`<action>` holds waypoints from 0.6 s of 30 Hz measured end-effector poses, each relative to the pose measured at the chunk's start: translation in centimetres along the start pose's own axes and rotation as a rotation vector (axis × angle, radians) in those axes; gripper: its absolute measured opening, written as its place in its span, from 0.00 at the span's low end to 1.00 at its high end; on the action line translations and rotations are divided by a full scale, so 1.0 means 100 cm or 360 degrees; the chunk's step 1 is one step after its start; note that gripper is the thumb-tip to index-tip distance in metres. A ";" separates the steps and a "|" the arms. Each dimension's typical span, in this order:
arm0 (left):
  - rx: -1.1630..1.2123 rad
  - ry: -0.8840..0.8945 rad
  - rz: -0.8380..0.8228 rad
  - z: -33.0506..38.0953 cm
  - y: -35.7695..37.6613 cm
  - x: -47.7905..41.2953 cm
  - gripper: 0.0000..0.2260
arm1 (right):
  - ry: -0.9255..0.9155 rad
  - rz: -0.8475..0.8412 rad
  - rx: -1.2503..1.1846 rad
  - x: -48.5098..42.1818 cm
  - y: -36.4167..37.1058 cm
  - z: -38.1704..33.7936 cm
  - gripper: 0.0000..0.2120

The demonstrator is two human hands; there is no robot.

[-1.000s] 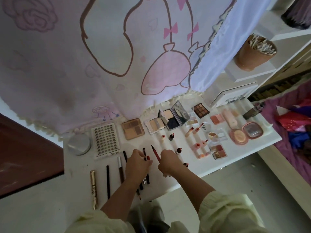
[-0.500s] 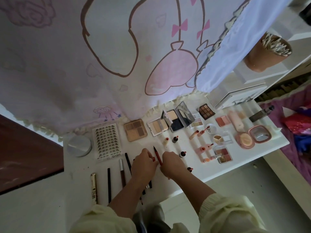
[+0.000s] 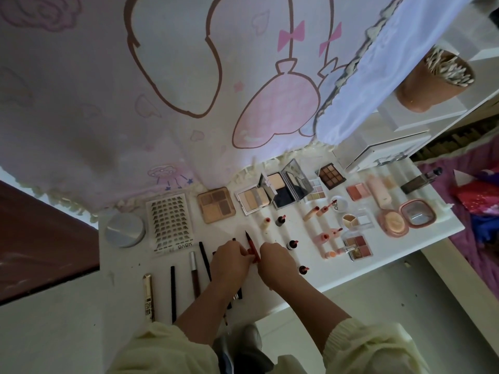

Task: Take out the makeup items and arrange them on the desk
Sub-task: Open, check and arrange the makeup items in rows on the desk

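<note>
A red pencil (image 3: 252, 248) is pinched between left hand (image 3: 229, 261) and right hand (image 3: 275, 261) over the bench (image 3: 405, 247). "XOVO" is read on the lash card (image 3: 169, 224).

Bare desk (image 3: 272, 286) between pencils (image 3: 172, 292) and lipsticks (image 3: 303, 270)

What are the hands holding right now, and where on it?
Both the left hand and right hand pinch a slim red pencil at its near, lower end; its pointed tip sticks out away from the person, free.
</note>
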State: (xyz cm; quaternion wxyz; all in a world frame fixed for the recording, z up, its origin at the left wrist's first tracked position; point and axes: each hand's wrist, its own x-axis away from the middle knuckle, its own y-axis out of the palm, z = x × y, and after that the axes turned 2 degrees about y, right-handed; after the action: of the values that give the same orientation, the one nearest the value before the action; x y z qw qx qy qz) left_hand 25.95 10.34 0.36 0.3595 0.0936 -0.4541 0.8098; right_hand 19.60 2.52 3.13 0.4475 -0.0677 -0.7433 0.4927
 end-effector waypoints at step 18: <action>0.0362 0.0027 0.0267 -0.031 -0.028 0.004 0.04 | -0.0097 0.0126 -0.0232 -0.003 0.013 0.005 0.08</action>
State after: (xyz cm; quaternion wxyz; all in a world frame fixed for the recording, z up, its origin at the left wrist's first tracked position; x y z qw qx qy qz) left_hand 28.06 13.97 0.64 0.2814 0.0888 -0.3625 0.8840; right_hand 18.94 2.67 1.83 0.3987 -0.1144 -0.7872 0.4564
